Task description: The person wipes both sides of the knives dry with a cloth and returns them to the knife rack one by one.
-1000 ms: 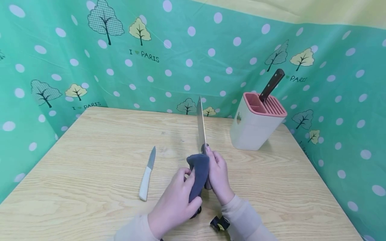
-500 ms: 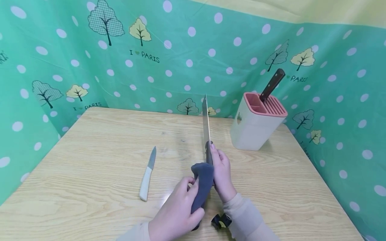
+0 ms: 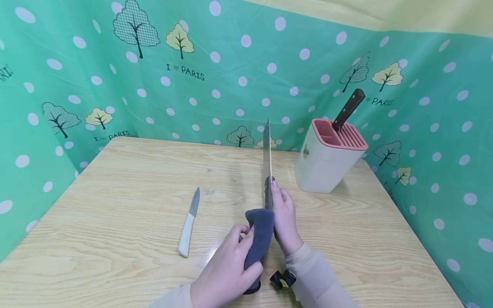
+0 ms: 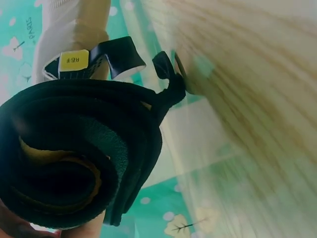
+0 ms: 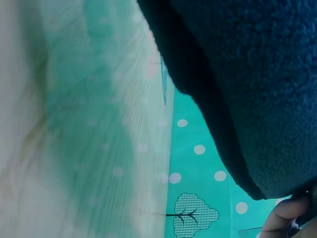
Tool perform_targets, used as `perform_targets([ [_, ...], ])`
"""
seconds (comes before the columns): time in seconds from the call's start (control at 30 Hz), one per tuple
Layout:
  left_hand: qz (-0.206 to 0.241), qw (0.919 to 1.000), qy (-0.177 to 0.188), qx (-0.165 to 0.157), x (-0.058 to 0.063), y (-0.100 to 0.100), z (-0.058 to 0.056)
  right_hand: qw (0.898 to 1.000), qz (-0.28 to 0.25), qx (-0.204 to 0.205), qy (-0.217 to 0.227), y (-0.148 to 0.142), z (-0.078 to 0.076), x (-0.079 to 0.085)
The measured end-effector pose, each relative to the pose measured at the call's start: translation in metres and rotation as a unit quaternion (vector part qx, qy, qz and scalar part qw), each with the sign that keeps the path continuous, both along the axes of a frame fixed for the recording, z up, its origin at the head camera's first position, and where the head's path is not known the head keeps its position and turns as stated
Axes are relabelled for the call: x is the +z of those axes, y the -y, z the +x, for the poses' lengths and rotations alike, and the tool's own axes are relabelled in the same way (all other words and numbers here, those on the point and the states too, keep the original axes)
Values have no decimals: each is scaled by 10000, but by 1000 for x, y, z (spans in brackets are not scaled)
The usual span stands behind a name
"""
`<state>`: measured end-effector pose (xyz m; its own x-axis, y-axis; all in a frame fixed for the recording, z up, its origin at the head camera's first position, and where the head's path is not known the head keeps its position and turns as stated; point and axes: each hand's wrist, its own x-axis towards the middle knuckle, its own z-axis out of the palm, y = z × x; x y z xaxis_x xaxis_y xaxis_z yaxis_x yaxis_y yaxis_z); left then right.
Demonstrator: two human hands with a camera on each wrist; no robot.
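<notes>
My right hand (image 3: pixel 285 218) grips the dark handle of a broad-bladed kitchen knife (image 3: pixel 267 154). The blade points away from me and shows nearly edge-on. My left hand (image 3: pixel 227 265) pinches a folded dark grey-blue cloth (image 3: pixel 262 233) at the lower part of that handle, partly covering it. In the left wrist view the cloth (image 4: pixel 133 129) appears as dark rolled layers. It fills the upper right of the right wrist view, where its fuzzy surface (image 5: pixel 267 99) hides most of the knife. A small paring knife (image 3: pixel 186 233) with a white handle lies left of my hands, its tip pointing away.
A white knife block (image 3: pixel 316 173) with a pink slotted top stands at the back right, holding one dark-handled knife (image 3: pixel 348 109). A black strap clip (image 3: pixel 283 279) sits by my right wrist. Polka-dot green curtain (image 3: pixel 215 85) hangs around the wooden table (image 3: pixel 127 205).
The kitchen knife has shifted right, and the right hand has moved slightly right and away with it. The cloth has slid lower along the handle, toward me. The paring knife stays put.
</notes>
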<state>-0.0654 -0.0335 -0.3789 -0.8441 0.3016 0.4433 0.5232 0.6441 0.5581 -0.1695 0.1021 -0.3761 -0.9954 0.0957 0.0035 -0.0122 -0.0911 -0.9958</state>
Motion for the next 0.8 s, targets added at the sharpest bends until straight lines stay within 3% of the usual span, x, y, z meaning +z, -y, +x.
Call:
perform_targets([
  [0.27,139,9991,375,147,0,2,-6,9993,340,-106,-130,3,0,-1],
  [0.53,220,9985,345,355,1,4,-11,9991,406,-40,-117,7,4,-2],
  [0.8,360,9966,584,463,4,8,-17,9988,497,-20,-38,11,8,-6],
])
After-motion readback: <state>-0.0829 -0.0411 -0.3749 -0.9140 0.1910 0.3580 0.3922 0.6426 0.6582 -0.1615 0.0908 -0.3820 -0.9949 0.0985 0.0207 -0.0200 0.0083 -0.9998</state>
